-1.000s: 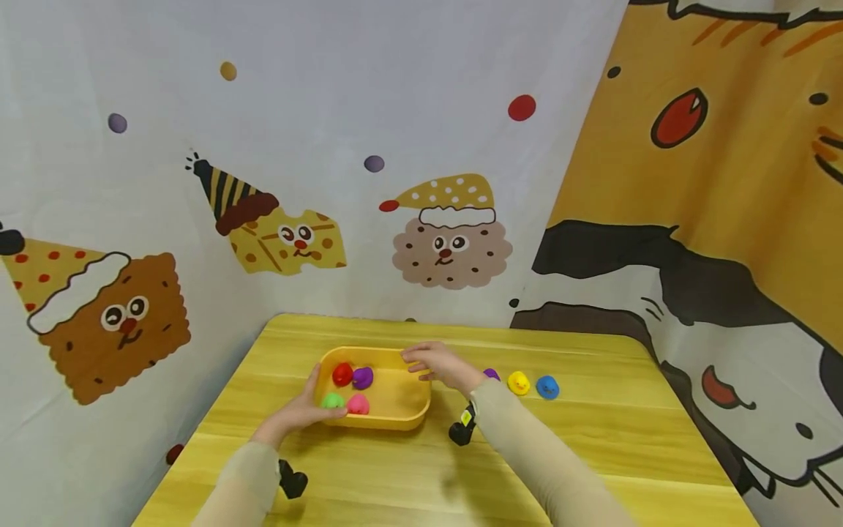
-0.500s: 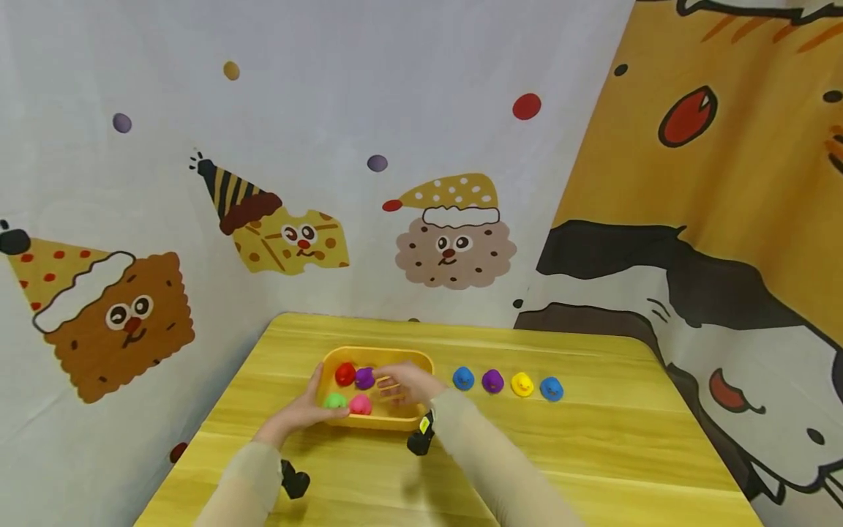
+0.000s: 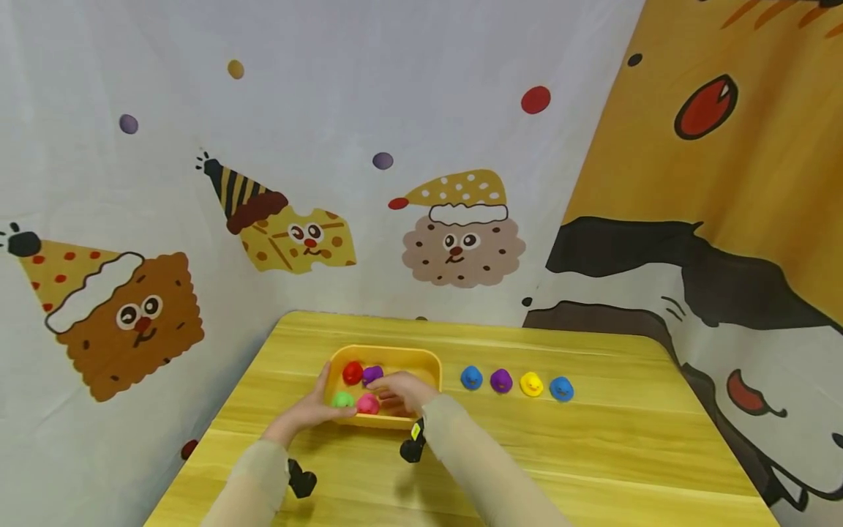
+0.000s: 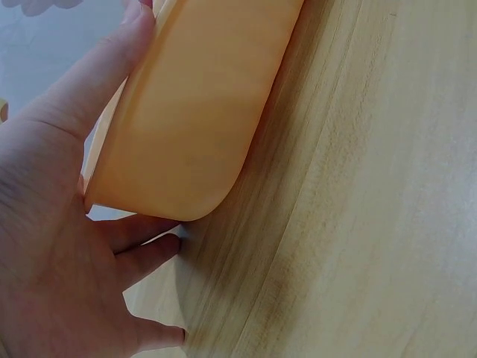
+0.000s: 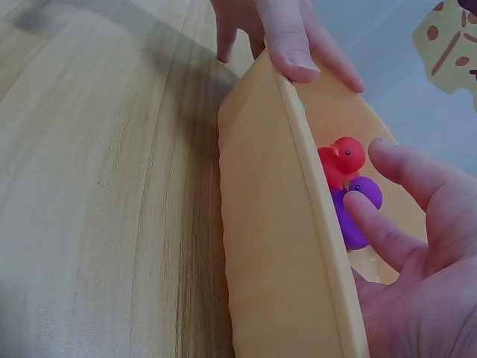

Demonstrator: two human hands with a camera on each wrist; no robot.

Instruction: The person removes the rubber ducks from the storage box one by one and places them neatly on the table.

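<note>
Inside the yellow tray, whose long axis runs nine to three, the purple duck lies at ten o'clock from the nearer right hand, thumb and forefinger parted; I cannot tell whether they touch it. The left hand grips the tray's eight-o'clock corner. Crowding the purple duck are the red duck at nine, green duck at eight and pink duck at six, while the tray's three-o'clock wall separates them from a row of ducks.
</note>
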